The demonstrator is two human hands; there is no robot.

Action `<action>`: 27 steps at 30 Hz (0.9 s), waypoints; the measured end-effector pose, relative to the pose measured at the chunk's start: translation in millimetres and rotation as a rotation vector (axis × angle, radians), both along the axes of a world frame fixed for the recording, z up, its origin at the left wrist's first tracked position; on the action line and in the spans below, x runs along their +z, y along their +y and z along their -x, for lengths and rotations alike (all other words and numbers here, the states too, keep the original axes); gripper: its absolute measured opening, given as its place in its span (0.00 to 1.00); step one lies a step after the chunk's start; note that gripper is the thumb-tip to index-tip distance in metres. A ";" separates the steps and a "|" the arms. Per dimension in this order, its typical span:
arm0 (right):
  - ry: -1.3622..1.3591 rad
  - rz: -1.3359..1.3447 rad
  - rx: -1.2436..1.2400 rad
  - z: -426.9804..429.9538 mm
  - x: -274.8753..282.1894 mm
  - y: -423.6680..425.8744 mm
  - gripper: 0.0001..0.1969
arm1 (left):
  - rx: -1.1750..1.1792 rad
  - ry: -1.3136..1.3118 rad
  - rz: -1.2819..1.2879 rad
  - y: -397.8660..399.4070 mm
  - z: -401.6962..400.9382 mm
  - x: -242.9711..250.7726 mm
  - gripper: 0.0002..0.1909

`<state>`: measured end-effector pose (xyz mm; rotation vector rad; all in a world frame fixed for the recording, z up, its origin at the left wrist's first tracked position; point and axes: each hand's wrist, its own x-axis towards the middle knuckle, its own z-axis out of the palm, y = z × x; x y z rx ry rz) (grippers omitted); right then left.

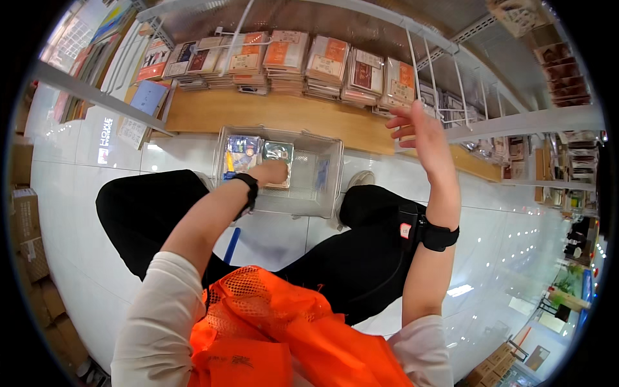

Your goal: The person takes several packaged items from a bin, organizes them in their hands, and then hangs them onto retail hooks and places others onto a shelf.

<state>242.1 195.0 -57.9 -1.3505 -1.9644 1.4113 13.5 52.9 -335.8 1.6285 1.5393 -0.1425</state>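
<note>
A clear plastic basket (pixel 333 193) stands on the tiled floor between my feet, with stacks of wrapped booklets in its left half. My left hand (pixel 272 172) is inside it, over a dark green wrapped booklet (pixel 279 149); whether its fingers hold the booklet cannot be told. Left of that lies a blue and yellow wrapped pack (pixel 242 147). My right hand (pixel 423 133) is raised at the shelf's front, fingers apart and nothing in it, near a stack of orange and white wrapped booklets (pixel 399 80).
Several booklet stacks line the wooden shelf (pixel 271 109). White metal hooks (pixel 459 92) and a rail (pixel 503 123) jut out near my right hand. A blue booklet (pixel 150 96) lies at the shelf's left end. Cardboard boxes (pixel 29 217) stand at the far left.
</note>
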 end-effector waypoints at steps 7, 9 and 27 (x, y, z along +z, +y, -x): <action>-0.356 -0.116 -0.102 -0.5 -21.3 29.4 0.26 | 0.291 -0.181 0.123 46.3 -106.7 -57.9 0.28; -0.373 -0.156 -0.083 -0.8 -21.5 30.4 0.25 | 0.398 -0.186 0.140 53.2 -120.1 -68.5 0.32; -0.438 -0.148 0.032 -16.5 -25.2 29.2 0.27 | -0.209 -0.044 0.032 68.0 -58.6 -23.8 0.16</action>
